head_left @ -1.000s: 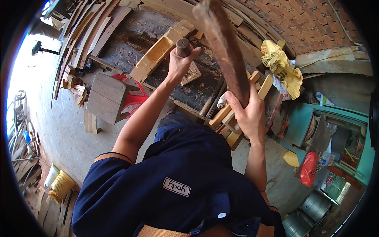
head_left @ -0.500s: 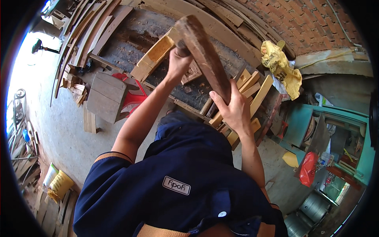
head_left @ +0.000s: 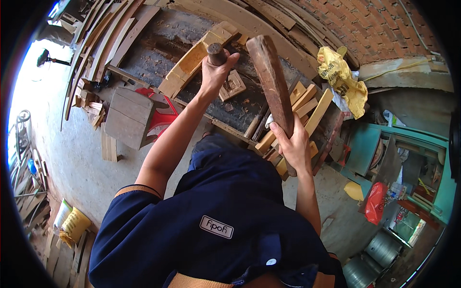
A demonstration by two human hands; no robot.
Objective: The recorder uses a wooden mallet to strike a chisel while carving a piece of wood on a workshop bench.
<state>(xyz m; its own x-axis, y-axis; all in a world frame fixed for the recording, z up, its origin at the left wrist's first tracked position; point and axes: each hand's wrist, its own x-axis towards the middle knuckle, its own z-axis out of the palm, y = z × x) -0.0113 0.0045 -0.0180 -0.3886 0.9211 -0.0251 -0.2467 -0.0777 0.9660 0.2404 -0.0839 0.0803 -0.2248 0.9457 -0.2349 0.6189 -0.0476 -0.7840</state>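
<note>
My left hand (head_left: 215, 73) is closed round an upright tool with a dark round handle (head_left: 216, 55). Its lower shaft seems to meet a small square wooden piece with a recessed pattern (head_left: 235, 89) on the dark worktop (head_left: 192, 92). My right hand (head_left: 294, 144) grips a long, rough, brown wooden club (head_left: 270, 77), held diagonally to the right of the handle and apart from it. A hollowed pale timber block (head_left: 178, 74) lies along the left of my left hand.
Long planks (head_left: 122, 38) are stacked at upper left beside a wooden stool (head_left: 126, 115) and red plastic chair (head_left: 158, 120). Yellow-painted timber offcuts (head_left: 317, 113) and a crumpled yellow sack (head_left: 336, 77) are at right, near a brick wall (head_left: 379, 29) and teal cabinet (head_left: 360, 149).
The club came down over the tool's handle half a second ago and has since moved right, away from it. My left hand has stayed nearly in place.
</note>
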